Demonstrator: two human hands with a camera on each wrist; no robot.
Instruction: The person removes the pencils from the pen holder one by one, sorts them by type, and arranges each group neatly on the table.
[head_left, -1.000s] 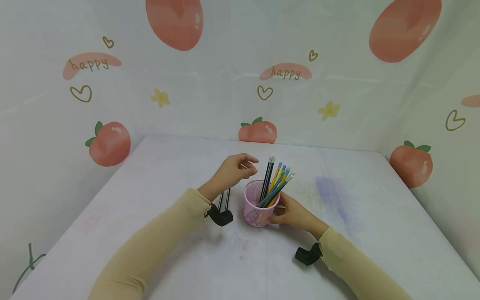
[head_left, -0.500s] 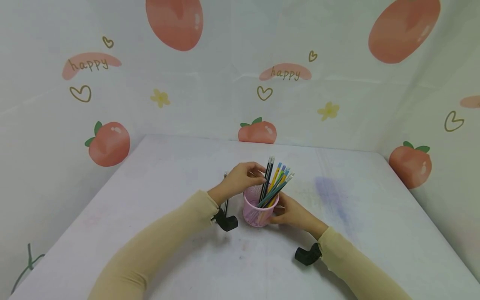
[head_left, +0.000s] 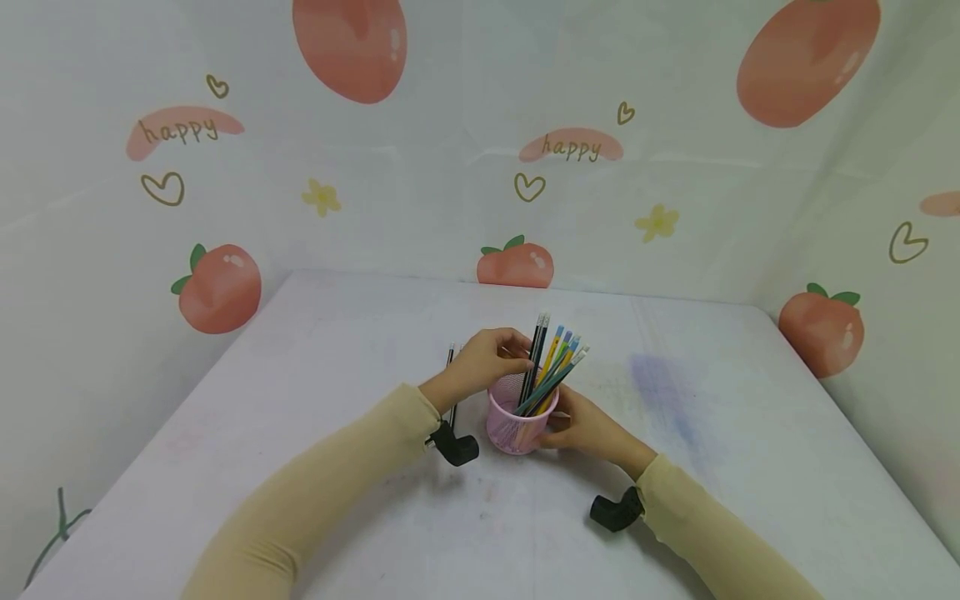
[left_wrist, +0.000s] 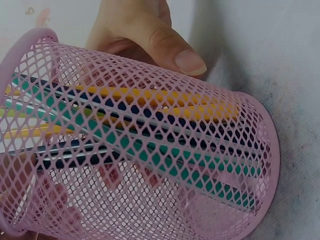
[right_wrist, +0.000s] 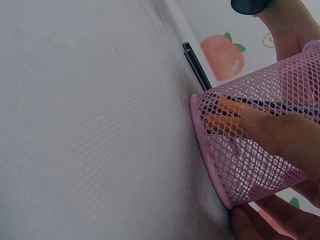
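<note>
A pink mesh pencil cup (head_left: 504, 432) stands upright on the white table, holding several pencils (head_left: 562, 367) that lean right. My right hand (head_left: 585, 425) grips its right side low down; in the right wrist view the thumb (right_wrist: 285, 135) lies along the mesh wall (right_wrist: 260, 175). At the rim, my left hand (head_left: 487, 362) pinches black pencils (head_left: 539, 333) between thumb and fingers; their lower ends are inside the cup. Through the mesh, green, yellow and dark pencils show in the left wrist view. Two black pencils (head_left: 452, 357) lie on the table, partly hidden by my left wrist.
Black wrist-camera mounts (head_left: 457, 448) sit under both cuffs. A white cloth backdrop with printed peaches (head_left: 516, 265) rises behind the table (head_left: 360, 333). At the left edge a green cord (head_left: 60, 525) hangs.
My left hand has moved right and slightly down from beside the cup to the black pencils, and its fingers have closed on them. My right hand and the cup stay in place.
</note>
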